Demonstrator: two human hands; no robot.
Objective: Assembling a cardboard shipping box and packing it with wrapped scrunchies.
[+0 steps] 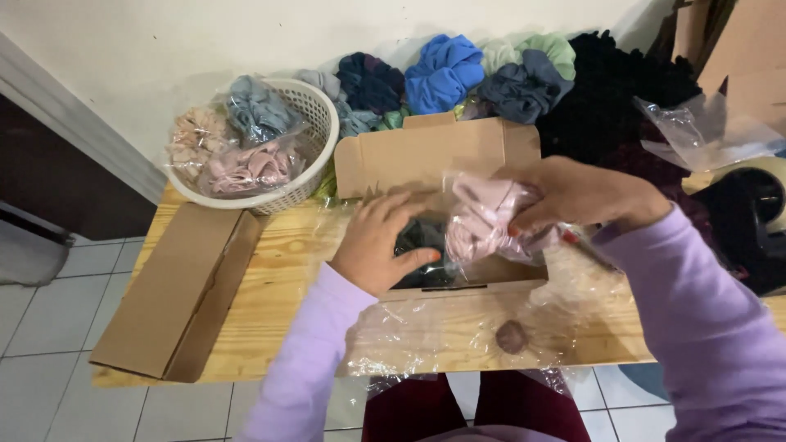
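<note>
An open cardboard box (pixel 426 155) stands in the middle of a wooden table (pixel 278 278). My right hand (pixel 585 196) grips a clear bag of pink scrunchies (pixel 483 217) over the box. My left hand (pixel 377 241) lies flat with fingers spread on a dark bagged item (pixel 422 241) inside the box. Both arms wear lilac sleeves.
A white plastic basket (pixel 315 110) with bagged scrunchies sits at the back left. A flat folded carton (pixel 176 290) lies on the table's left. Loose scrunchies in blue, grey, green and black (pixel 524 78) pile along the wall. Clear plastic bags (pixel 458 327) cover the table's front. A tape dispenser (pixel 757 205) stands at right.
</note>
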